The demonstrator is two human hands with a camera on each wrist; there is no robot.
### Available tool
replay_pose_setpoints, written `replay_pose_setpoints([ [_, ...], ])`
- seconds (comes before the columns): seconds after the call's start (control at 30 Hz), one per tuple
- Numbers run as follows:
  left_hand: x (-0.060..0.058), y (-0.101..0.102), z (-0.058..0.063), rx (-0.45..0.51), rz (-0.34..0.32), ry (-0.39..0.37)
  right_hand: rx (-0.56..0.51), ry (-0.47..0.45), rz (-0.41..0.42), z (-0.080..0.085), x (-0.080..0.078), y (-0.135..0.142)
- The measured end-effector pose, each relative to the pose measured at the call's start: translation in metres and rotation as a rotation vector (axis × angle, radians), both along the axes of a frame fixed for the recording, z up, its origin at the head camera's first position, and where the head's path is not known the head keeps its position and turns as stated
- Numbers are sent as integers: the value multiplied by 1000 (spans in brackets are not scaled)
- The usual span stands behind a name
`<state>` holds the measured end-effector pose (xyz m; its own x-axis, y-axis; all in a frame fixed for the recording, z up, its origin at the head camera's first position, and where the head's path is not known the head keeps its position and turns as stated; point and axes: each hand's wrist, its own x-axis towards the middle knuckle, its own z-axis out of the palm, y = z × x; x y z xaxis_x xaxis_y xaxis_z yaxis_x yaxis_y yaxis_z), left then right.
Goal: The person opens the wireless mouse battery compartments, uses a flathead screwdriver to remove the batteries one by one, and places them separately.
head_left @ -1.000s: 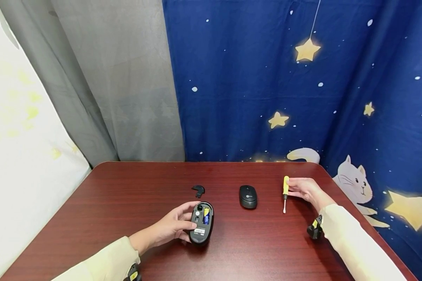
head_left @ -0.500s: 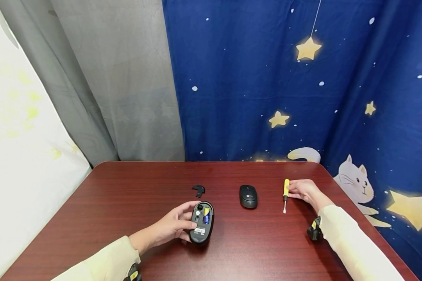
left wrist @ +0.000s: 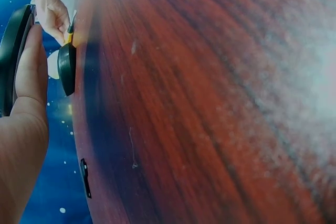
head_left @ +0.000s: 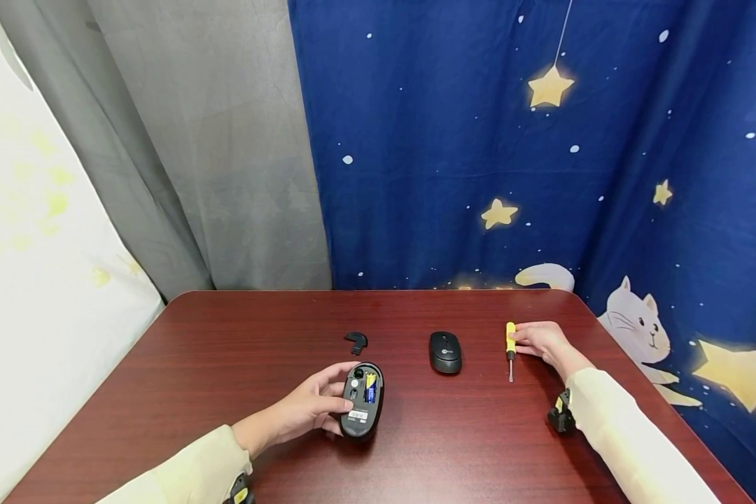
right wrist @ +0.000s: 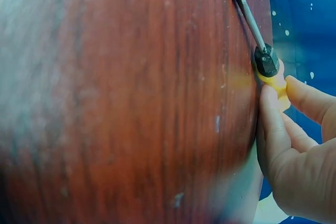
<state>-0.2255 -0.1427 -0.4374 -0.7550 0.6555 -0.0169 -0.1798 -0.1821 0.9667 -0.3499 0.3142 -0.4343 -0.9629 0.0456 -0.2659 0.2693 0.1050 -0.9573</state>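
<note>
My left hand grips a black computer mouse by its left side, underside turned up. Its battery bay is uncovered, and a blue and yellow battery lies in it. In the left wrist view this mouse shows only edge-on beside the thumb. At the right of the table, my right hand pinches the yellow handle of a screwdriver. The right wrist view shows fingers and thumb on that handle, with the screwdriver's metal shaft low over the tabletop, pointing away from the hand.
A second black mouse lies top side up between the hands. Just beyond the held mouse is a small black battery cover. The dark red wooden table ends at a far edge in front of grey and blue curtains.
The right hand and the screwdriver's handle have shifted slightly down in the head view, and the handle has tilted a little. The left hand and its mouse stay put.
</note>
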Motion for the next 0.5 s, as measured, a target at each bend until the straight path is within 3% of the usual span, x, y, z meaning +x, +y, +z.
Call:
replay_pose_setpoints([
  [0.5,0,-1,-1,9,1,-3,122,-4,-24,1,-3,-5],
])
